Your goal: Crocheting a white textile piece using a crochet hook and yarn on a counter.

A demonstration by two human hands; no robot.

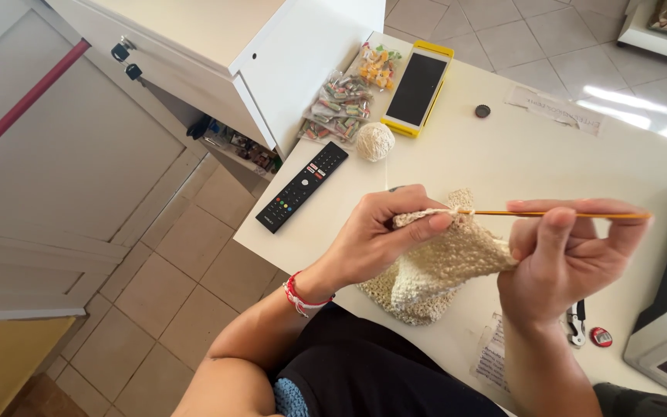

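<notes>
Looking down from the head camera, the left hand [376,235] pinches the upper edge of a cream crocheted piece [438,266] between thumb and fingers, while the right hand [561,259] is closed around a thin orange crochet hook [550,214]. The hook's long axis lies nearly level – its tip points to 9 o'clock and enters the yarn work beside the left fingertips; its butt end points to 3 o'clock past the right fingers. The piece hangs between both hands, just above the near edge of the white table [503,154], its lower folds seeming to rest on the tabletop, though the hands hide part of it.

At 12 o'clock from the hands sits a small ball of cream yarn [375,141]. Beyond it lie two clear bags of wrapped sweets [345,104] – coloured pieces packed inside – and a phone in a yellow case [417,87], screen dark. A black remote control [303,186] lies at 10 o'clock, slanted along the table edge. A red string bracelet [300,296] circles the left wrist.
</notes>
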